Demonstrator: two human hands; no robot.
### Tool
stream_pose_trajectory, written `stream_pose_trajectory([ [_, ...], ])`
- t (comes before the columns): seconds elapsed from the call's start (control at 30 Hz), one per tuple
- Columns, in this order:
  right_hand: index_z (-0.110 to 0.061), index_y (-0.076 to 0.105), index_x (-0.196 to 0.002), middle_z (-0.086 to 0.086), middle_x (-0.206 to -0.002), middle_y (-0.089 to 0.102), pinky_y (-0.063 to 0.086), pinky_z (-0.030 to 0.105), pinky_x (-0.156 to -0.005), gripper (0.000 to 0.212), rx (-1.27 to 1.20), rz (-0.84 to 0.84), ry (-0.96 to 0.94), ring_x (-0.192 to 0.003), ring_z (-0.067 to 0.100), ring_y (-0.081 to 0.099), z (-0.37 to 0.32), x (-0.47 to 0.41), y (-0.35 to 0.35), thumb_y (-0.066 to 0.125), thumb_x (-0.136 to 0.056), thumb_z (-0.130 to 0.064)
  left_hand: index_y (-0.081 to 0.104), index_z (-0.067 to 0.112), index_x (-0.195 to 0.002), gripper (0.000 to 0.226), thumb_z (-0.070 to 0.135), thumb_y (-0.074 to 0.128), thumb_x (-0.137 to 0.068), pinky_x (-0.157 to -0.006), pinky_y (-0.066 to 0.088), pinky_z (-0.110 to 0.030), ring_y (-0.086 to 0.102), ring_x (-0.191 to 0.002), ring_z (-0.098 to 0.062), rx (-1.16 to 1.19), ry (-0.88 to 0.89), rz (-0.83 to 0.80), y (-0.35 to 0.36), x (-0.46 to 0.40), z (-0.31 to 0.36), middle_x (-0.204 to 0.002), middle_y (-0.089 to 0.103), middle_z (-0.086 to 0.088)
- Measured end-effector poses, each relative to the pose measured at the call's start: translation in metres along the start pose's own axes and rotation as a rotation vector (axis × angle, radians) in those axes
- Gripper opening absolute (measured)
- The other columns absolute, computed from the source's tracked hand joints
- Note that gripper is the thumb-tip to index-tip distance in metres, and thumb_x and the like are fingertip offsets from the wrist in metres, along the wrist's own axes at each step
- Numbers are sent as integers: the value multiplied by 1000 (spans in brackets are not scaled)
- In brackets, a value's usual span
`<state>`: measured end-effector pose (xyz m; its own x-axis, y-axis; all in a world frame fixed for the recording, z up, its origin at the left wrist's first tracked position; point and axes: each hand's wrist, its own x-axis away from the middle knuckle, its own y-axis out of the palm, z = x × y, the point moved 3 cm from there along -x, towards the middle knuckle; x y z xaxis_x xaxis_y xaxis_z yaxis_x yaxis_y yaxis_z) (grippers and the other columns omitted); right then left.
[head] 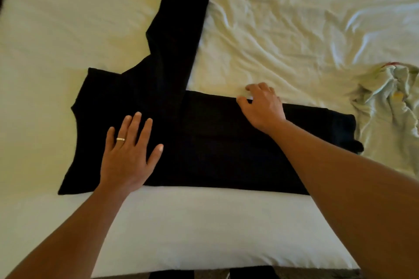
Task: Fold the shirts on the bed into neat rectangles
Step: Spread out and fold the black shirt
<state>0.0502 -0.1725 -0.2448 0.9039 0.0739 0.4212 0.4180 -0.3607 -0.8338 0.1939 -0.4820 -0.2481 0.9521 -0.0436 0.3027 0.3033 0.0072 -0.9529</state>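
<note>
A bed (68,18) covered in a cream sheet fills the view, smooth on the left and heavily rumpled toward the upper right. Across its near part lies a black long-sleeved shirt (215,142), spread sideways with its body folded into a long band that runs from left to right; one sleeve (181,29) stretches straight away from the person toward the far side of the bed. A second shirt (390,106), pale and crumpled with a few coloured marks, sits bunched at the right edge, just beside the black shirt's hem end. Of the two hands, the left hand (129,152) lies flat on the black shirt near its shoulder end, fingers straight and spread wide, pressing the cloth down. The right hand (263,104) rests at the far edge of the folded band, fingers curled at the fabric's edge where it meets the sheet. A ring (120,139) shows on a left finger.
</note>
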Motion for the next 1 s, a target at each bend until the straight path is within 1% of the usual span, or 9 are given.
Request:
stream_pose_trajectory([
  [0.13,-12,48,-144,9,-141,53,43,37,-100,57,-435,-72,158,-128,29,51,-91,-47,19,51,-99,-46,25,15,-160,79,65,21,-99,-116,25,-61,22,-152,-37,-27,-54,-112,20,25,-77,-167,20,-15],
  [0.27,-7,62,-114,1,-83,60,49,31,-73,40,-842,16,375,-82,23,63,-150,-91,30,59,-98,-43,17,19,-163,80,67,19,-99,-118,23,-58,17,-154,-34,11,-5,-122,39,33,-101,-169,12,-11],
  [0.4,-6,64,-119,9,-99,71,61,44,-83,32,-1150,93,472,-89,27,71,-188,-111,35,71,-92,-22,9,22,-163,79,69,15,-100,-121,18,-56,12,-156,-32,51,0,-117,52,28,-104,-170,9,-10],
  [0.57,-11,71,-109,12,-97,75,62,50,-76,22,-1234,102,375,-85,34,74,-215,-50,43,64,-88,-8,6,24,-163,78,69,15,-101,-122,15,-53,9,-156,-29,114,24,-124,55,28,-109,-170,6,-7],
  [0.63,-7,73,-91,18,-88,73,60,58,-74,14,-1261,-37,414,-86,45,71,-204,7,54,65,-80,-8,4,23,-163,78,69,14,-101,-123,11,-49,6,-157,-23,179,27,-127,50,29,-112,-171,3,-3],
  [0.73,-8,75,-83,16,-86,69,54,43,-67,18,-1186,-274,430,-82,39,67,-186,72,63,66,-74,-22,11,16,-162,79,66,17,-102,-123,18,-44,8,-157,-18,229,36,-116,42,31,-126,-170,8,-1],
  [0.83,-14,74,-97,7,-94,74,52,36,-76,27,-1233,-242,424,-85,27,68,-181,69,60,62,-92,-38,17,12,-162,80,65,20,-102,-122,25,-45,11,-156,-21,141,115,-129,38,36,-140,-170,11,-4],
  [0.9,-14,70,-109,6,-99,77,56,39,-86,40,-1261,-245,481,-90,27,73,-189,49,59,66,-90,-49,18,11,-162,81,66,21,-101,-122,26,-46,12,-156,-23,86,137,-141,37,37,-144,-170,11,-6],
  [1.0,-10,73,-106,6,-97,78,59,48,-91,42,-1114,-295,500,-92,30,74,-206,25,69,84,-77,-40,20,10,-161,80,63,21,-102,-119,28,-48,18,-155,-27,55,90,-131,31,35,-146,-169,16,-8],
])
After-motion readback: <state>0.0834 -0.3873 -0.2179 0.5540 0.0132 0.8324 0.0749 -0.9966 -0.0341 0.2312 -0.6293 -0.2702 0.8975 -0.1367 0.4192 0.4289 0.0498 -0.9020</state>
